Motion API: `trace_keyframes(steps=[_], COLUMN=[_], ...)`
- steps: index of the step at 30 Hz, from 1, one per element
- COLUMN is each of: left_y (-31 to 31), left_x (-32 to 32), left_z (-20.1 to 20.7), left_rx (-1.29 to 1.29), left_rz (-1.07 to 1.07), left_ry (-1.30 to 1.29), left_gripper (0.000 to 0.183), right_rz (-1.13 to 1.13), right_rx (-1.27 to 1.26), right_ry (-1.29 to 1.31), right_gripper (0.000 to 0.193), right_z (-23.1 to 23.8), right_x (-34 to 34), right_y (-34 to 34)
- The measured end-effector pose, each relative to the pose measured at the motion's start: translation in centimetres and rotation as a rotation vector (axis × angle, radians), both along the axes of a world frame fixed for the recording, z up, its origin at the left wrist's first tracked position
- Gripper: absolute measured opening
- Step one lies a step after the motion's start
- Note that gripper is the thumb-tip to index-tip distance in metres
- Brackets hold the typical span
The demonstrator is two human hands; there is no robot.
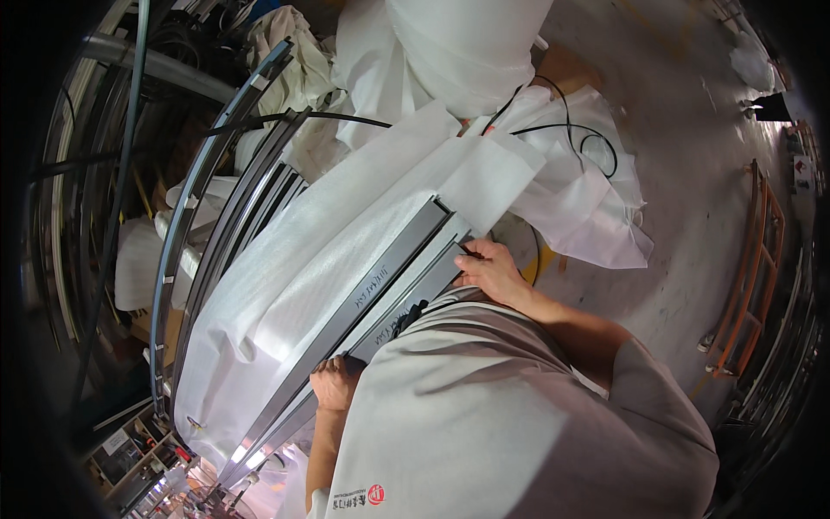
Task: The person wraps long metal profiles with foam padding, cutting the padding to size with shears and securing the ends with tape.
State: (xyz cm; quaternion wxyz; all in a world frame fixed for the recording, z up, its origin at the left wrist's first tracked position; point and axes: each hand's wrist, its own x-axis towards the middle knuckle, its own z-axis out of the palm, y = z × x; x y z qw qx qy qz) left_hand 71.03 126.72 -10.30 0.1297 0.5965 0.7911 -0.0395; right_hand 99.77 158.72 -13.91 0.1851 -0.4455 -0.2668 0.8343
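Note:
Two long grey metal profiles lie side by side on white foam sheeting (268,294), running from upper right to lower left. The nearer profile (432,281), with handwritten marks on it, rests close against my body. Near its far right end my right hand (493,272) is closed around the edge, thumb on top. My left hand (335,383) grips the same profile lower down, its fingers curled over the edge. Beyond it, the second profile (359,304) lies untouched, also marked by hand. A small black bundle (406,320) sits at my waist against the near profile.
A large roll of white foam wrap (467,48) stands at the far end, with loose sheeting (596,199) and a black cable (566,125) beside it. More long dark profiles (233,208) stand along the left. An orange metal frame (752,277) stands on the floor at right.

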Motion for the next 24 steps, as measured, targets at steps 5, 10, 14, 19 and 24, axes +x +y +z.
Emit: trace_keyframes(steps=[5, 10, 14, 19, 24], left_y=[-0.3, 0.7, 0.9, 0.4, 0.2], left_x=[-0.7, -0.4, -0.1, 0.0, -0.2], left_z=[-0.4, 0.4, 0.6, 0.1, 0.0], left_rx=[-0.113, -0.226, -0.238, 0.089, 0.112], left_rz=[0.020, 0.061, 0.106, -0.004, -0.054], left_ry=[0.019, 0.049, 0.050, -0.140, -0.231], left_gripper=[0.038, 0.040, 0.045, 0.060, 0.063], right_rz=[0.007, -0.057, -0.035, -0.034, -0.010], right_rx=[0.016, 0.019, 0.021, 0.021, 0.010], right_ry=[-0.055, -0.029, -0.032, 0.040, 0.008], right_gripper=[0.028, 0.026, 0.026, 0.025, 0.024], right_z=[-0.3, 0.1, 0.3, 0.0, 0.6], right_x=[-0.2, -0.5, -0.4, -0.6, -0.6], right_y=[-0.1, -0.2, -0.1, 0.2, 0.3])
